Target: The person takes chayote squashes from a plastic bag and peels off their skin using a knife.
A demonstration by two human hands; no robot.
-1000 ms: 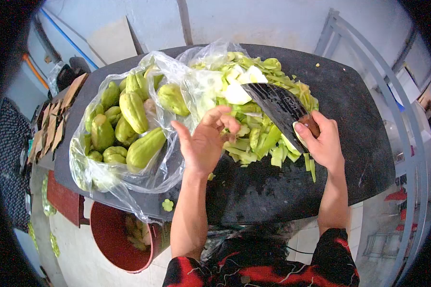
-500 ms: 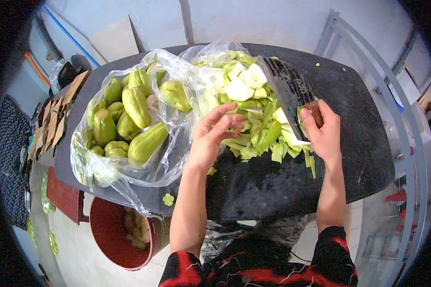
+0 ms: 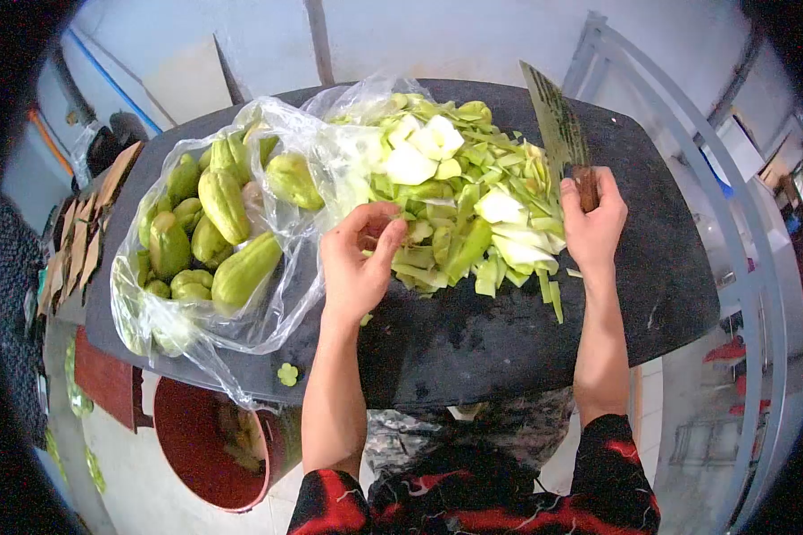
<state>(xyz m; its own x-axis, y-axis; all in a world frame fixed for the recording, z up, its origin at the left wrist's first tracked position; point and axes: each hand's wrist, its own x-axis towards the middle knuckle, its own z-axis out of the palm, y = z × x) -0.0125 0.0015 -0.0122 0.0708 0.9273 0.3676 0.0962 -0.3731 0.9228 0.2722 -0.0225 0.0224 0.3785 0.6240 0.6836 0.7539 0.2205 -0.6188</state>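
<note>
My right hand [image 3: 595, 218] grips the wooden handle of a cleaver [image 3: 555, 120]. Its broad, wet-looking blade points up and away, over the right edge of a pile of cut chayote [image 3: 477, 218]. The pile mixes green strips with pale white chunks. At the pile's left edge is my left hand [image 3: 359, 259], fingers curled and thumb apart from them, with nothing visible between. Left of that hand, a clear plastic bag [image 3: 299, 308] lies spread open around several whole chayotes [image 3: 223, 205].
The dark table [image 3: 473, 348] bears a small green slice [image 3: 287, 374] near its front edge. A red bucket [image 3: 183, 464] with scraps in it stands on the floor at lower left. Grey metal rails [image 3: 687, 143] rise along the right side.
The cleaver has lifted off the pile to the right, its blade now more upright. Light chunks show where the blade was. My left hand has shifted left and its fingers have curled.
</note>
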